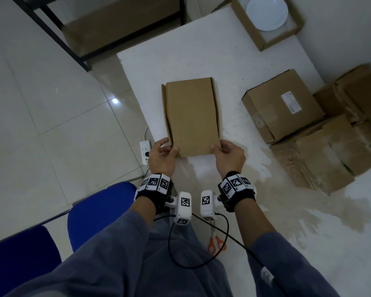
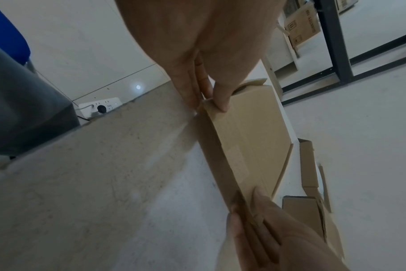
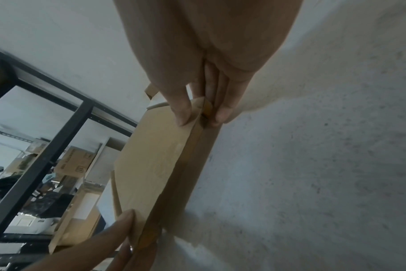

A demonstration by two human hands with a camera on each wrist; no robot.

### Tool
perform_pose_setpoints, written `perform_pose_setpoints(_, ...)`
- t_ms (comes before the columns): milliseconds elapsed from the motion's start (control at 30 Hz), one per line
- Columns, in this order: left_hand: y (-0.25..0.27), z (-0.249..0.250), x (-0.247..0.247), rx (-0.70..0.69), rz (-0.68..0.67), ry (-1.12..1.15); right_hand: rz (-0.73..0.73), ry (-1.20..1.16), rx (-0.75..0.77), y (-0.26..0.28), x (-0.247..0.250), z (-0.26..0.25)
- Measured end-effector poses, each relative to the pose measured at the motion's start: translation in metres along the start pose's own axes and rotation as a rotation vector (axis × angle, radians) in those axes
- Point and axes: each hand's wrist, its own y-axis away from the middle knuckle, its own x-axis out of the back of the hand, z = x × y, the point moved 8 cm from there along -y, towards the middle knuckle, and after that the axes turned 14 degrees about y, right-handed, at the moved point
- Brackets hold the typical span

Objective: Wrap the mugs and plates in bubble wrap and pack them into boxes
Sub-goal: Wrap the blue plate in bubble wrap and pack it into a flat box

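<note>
While the flat box [image 1: 192, 116] lies mid-tabletop [image 1: 223, 50], we pinch its near corners: left hand [image 1: 161, 156] and right hand [image 1: 229, 156], each grip grasping cardboard. Plate [image 1: 266, 12] sits in an open box [image 1: 266, 42] at the far edge.

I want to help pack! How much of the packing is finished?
Maybe one closed box is done; what's inside is hidden. Right now the left hand and right hand pinch the near corners of a flat box. A bare plate in an open box awaits wrapping.
</note>
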Motion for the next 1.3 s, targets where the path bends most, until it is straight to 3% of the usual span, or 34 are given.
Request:
perform_pose_setpoints(533, -0.004, -0.006, 0.005, 0.019, -0.018, -0.001, -0.03, -0.169, -0.04, 0.0, -0.009, 0.009)
perform_pose_setpoints(800, -0.004, -0.011, 0.003, 0.056, -0.034, 0.028, 0.024, -0.12, -0.008, -0.006, -0.004, 0.007)
perform_pose_setpoints(1300, 0.004, -0.022, 0.005, 0.03, 0.065, 0.171, 0.025, -0.122, 0.043, -0.01, -0.003, 0.006)
